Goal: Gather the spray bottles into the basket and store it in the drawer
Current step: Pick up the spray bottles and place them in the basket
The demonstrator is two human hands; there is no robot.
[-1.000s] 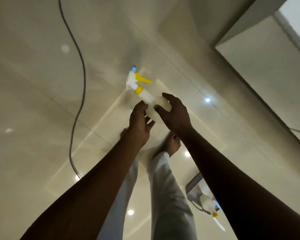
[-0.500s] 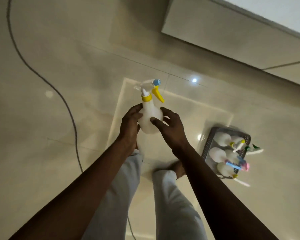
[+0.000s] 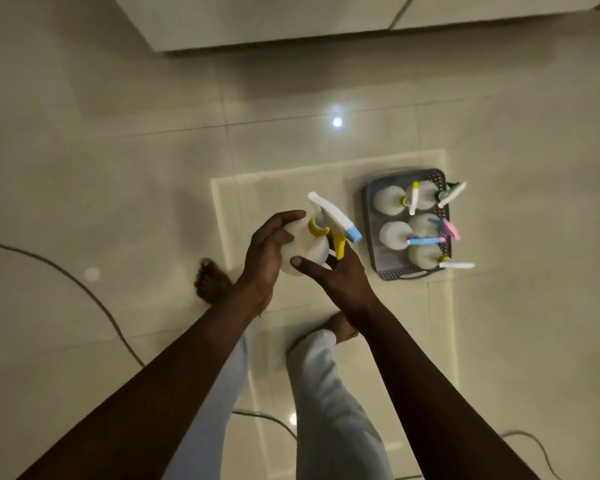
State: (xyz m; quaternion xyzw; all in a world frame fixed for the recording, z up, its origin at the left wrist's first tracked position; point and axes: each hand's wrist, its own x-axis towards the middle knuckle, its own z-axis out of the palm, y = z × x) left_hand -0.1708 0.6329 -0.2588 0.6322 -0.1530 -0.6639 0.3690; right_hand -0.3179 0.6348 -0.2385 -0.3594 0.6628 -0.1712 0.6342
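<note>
I hold a white spray bottle (image 3: pixel 309 249) with a yellow collar, yellow trigger and blue nozzle tip between both hands, above the floor. My left hand (image 3: pixel 269 252) cups its left side. My right hand (image 3: pixel 336 275) supports it from below and the right, fingers spread on the body. To the right, on the floor, stands a grey perforated basket (image 3: pixel 373 237) with several white spray bottles (image 3: pixel 394 235) in it, their yellow, blue, pink and green heads pointing right, some past the rim.
Glossy beige floor tiles lie all round. A black cable (image 3: pixel 94 299) curves across the floor at left, and another cable (image 3: pixel 534 445) shows at lower right. My bare feet (image 3: pixel 210 280) and white trouser legs are below the hands. A cabinet base (image 3: pixel 291 26) runs along the top.
The view has swung toward the basket, which is now fully visible at right. The bottle has tipped from upright so its head points right, toward the basket. Both hands stay on it.
</note>
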